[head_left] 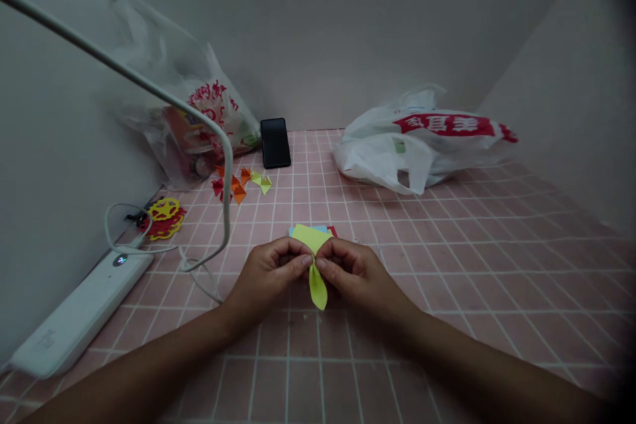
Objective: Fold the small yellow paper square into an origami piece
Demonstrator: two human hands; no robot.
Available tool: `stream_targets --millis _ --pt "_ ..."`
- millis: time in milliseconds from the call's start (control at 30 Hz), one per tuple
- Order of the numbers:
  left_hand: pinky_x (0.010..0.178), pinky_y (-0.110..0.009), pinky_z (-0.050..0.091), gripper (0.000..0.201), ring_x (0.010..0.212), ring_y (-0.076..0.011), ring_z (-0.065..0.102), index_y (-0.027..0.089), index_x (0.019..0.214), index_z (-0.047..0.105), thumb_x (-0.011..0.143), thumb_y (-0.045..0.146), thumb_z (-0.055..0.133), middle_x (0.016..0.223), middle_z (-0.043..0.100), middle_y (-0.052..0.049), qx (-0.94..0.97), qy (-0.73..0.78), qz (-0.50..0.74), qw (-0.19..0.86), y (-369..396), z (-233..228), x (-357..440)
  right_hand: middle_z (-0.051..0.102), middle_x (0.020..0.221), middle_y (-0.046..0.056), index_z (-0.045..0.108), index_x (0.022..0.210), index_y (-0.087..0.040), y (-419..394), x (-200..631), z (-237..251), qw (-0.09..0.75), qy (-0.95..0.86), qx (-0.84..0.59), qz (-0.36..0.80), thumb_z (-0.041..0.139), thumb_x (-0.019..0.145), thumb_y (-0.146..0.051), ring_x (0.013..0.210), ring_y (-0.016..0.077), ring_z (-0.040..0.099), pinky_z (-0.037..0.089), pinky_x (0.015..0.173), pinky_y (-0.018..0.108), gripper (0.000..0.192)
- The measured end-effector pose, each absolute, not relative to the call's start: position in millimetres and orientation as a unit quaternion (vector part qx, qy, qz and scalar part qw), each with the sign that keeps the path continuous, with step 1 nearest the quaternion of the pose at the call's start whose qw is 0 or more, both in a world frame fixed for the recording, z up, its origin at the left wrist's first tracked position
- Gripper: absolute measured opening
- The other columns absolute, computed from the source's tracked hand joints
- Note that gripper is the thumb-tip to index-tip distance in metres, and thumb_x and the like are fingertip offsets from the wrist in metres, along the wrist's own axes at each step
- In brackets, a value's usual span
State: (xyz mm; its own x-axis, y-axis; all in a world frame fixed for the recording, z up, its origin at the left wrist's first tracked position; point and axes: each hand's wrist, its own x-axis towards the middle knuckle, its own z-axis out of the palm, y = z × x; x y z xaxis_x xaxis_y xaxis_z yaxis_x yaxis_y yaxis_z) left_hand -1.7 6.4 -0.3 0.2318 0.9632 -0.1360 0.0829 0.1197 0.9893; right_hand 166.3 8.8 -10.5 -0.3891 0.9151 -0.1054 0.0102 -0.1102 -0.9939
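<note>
My left hand point(273, 271) and my right hand point(352, 268) meet at the middle of the table, thumbs and forefingers pinched together. Between the fingertips they hold a piece of yellow-green paper point(318, 288), whose curved, folded lower part hangs below the thumbs. Its upper part is hidden by the fingers. Just behind the hands lie coloured paper sheets point(311, 234), yellow-green on top with light blue and red edges showing. Further back on the left are several small folded paper pieces point(239, 189) in red, orange and yellow.
A black phone point(275, 143) stands near the back wall. Plastic bags stand at the back left point(209, 112) and back right point(422, 139). On the left are a white power strip point(84, 311), yellow and red cut-out shapes point(163, 215) and a white cable point(226, 192) on the pink tiled tabletop point(477, 318).
</note>
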Motion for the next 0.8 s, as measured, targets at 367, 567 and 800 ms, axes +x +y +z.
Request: stream_targets --millis 367,567,800 --pt "0.064 -0.024 0.05 0.013 0.067 -0.0126 0.059 0.014 0.078 0.067 0.076 0.027 0.067 0.07 0.064 0.0 0.54 0.489 0.386 0.565 7.0 -2.4 -1.7 0.052 0.061 -0.002 0.054 0.07 -0.018 8.8 167.4 -11.4 0.367 -0.607 -0.431 0.558 0.055 0.084 -0.027 0.054 0.0108 0.046 0.036 0.049 0.023 0.016" --pt "0.064 -0.024 0.05 0.014 0.067 -0.0124 0.058 0.014 0.079 0.068 0.076 0.028 0.067 0.07 0.063 0.0 0.536 0.494 0.383 0.568 6.8 -1.8 -1.0 0.052 0.061 -0.002 0.054 0.07 -0.018 7.7 167.3 -10.0 0.368 -0.64 -0.437 0.513 0.053 0.085 -0.024 0.056 0.0108 0.046 0.036 0.051 0.023 0.016" --pt "0.064 -0.024 0.049 0.013 0.069 -0.0134 0.058 0.015 0.078 0.067 0.077 0.028 0.065 0.073 0.064 -0.001 0.567 0.494 0.378 0.541 5.8 0.2 -1.4 0.053 0.059 -0.002 0.051 0.066 -0.018 6.0 165.7 -10.9 0.358 -0.685 -0.462 0.435 0.051 0.083 -0.019 0.055 0.011 0.047 0.035 0.051 0.023 0.017"
